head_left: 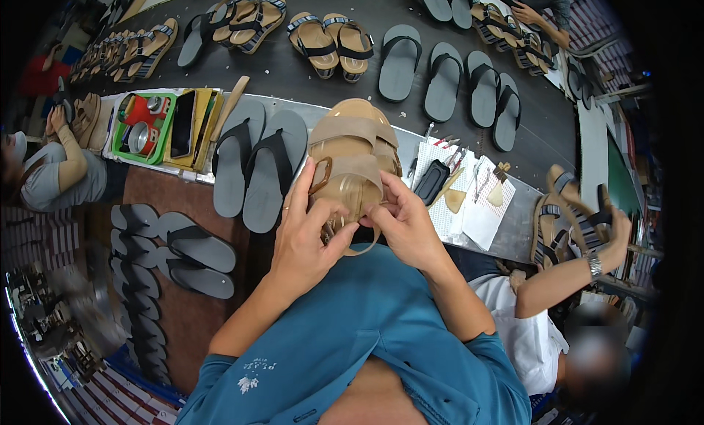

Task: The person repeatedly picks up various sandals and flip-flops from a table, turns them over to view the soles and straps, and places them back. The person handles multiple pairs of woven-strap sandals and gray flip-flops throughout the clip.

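Both hands are occupied at the heel end of a beige sandal (345,190): its left side is grasped by the left hand (304,220), its right side by the right hand (400,221), and neither is released. The sandal is held in front of the chest, before the near edge of the metal ledge (517,223), with the toe pointed away and the heel toward the body. A second beige sandal (389,124) shows partly behind it; whether either toe is rested on the ledge cannot be told. By this orientation, the heel strap (364,249) and the clear piece (356,192) inside the heel are apparently brought within easy reach of the fingertips.

The wrists are angled inward and the forearms drawn up from below, so that the thumbs are nearly met over the heel. The left fingers are spread along the side, below the buckle (321,173), probably for steadiness, while the thumbs and index fingers are bent for finer handling.

A pair of grey flip-flops (286,139) is laid on the ledge to the left, toes away. Small items seem to be gathered in a green tray (139,159), and pens (451,161) are set on white paper (480,223) to the right, presumably for reach.
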`<action>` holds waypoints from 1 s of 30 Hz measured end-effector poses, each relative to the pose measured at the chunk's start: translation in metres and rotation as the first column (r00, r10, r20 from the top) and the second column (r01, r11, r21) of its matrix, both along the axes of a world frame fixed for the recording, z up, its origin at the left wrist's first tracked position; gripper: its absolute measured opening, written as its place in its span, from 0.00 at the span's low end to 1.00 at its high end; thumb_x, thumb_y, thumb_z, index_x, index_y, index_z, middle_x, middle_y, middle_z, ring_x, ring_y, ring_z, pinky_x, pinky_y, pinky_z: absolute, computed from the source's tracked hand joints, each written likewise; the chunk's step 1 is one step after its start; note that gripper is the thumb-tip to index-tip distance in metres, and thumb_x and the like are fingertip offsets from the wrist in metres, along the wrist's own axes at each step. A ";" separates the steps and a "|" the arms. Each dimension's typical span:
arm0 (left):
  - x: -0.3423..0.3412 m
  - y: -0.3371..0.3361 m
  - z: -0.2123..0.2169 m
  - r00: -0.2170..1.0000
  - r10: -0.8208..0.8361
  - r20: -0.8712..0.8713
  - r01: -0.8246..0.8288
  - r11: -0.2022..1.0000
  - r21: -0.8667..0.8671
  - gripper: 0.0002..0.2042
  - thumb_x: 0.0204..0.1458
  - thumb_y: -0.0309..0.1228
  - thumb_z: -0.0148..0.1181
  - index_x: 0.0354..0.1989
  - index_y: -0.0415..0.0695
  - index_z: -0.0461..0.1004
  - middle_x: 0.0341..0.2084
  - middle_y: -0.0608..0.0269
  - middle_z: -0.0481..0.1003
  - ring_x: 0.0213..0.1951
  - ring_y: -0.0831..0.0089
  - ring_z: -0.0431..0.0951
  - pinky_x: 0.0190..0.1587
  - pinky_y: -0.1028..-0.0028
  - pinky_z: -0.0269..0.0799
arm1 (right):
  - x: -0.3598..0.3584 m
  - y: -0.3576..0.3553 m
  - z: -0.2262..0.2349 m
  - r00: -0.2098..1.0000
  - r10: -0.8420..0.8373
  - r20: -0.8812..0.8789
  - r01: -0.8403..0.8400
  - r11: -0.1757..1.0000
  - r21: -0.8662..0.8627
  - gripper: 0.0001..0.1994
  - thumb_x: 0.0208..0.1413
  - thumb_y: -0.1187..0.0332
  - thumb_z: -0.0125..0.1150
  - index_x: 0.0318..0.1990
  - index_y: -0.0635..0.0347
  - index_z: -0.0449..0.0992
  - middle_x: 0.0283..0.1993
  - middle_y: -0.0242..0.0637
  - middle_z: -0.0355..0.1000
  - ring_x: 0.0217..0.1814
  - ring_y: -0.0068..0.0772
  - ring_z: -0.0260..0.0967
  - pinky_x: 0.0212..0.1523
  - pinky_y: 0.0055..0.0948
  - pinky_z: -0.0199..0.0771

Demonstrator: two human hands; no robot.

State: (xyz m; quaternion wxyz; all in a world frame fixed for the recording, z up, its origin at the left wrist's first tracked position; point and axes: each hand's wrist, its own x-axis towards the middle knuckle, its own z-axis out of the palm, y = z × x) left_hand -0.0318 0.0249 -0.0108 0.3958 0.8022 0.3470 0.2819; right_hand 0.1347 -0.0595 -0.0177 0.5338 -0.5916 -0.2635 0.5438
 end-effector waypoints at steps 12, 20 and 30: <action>0.004 -0.007 -0.050 0.994 0.090 -0.055 -0.091 0.995 -0.031 0.08 0.46 0.26 0.69 0.36 0.42 0.83 0.69 0.40 0.53 0.64 0.50 0.65 0.64 0.61 0.61 | -0.006 0.016 -0.032 0.991 0.042 0.128 -0.040 0.999 -0.016 0.26 0.60 0.72 0.55 0.65 0.69 0.61 0.49 0.51 0.75 0.43 0.33 0.77 0.42 0.30 0.76; -0.042 0.003 -0.081 0.942 0.329 0.073 -0.258 0.844 -0.469 0.07 0.51 0.25 0.68 0.36 0.34 0.81 0.40 0.53 0.81 0.42 0.73 0.80 0.47 0.74 0.74 | -0.021 0.028 -0.080 0.767 0.080 0.637 -0.077 0.997 -0.031 0.22 0.58 0.73 0.55 0.59 0.72 0.67 0.48 0.61 0.74 0.45 0.60 0.74 0.48 0.43 0.74; -0.150 -0.037 -0.144 0.570 -0.195 -0.798 -0.269 0.874 -0.405 0.15 0.52 0.35 0.66 0.46 0.43 0.78 0.36 0.53 0.81 0.39 0.56 0.81 0.45 0.64 0.76 | 0.028 -0.002 -0.068 0.505 -0.140 0.852 0.161 0.985 0.066 0.25 0.60 0.66 0.62 0.63 0.63 0.67 0.52 0.45 0.70 0.51 0.39 0.70 0.48 0.33 0.72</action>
